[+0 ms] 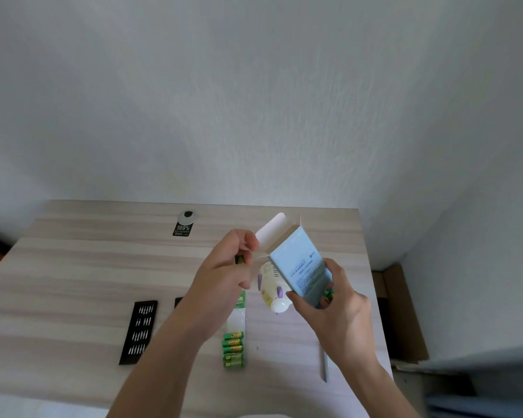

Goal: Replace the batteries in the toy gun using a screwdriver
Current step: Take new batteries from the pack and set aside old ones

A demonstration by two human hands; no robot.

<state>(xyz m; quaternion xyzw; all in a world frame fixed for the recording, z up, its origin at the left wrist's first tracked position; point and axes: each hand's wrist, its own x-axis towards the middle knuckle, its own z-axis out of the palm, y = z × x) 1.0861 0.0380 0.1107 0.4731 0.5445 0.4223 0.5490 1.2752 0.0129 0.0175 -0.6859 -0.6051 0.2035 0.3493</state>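
Head view: a pale wooden table (73, 267) stands against a white wall (254, 101). The right hand (341, 312) grips a blue box (302, 267), and the left hand (224, 267) pinches a green battery (239, 260). The toy gun (272, 288) lies between them.

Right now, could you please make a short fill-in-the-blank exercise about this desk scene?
The right hand grips a light ___ box.
The box's top is ___, not closed.
The packed batteries on the table are ___.
The black bit tray lies to the person's ___.
Missing words: blue; open; green; left.
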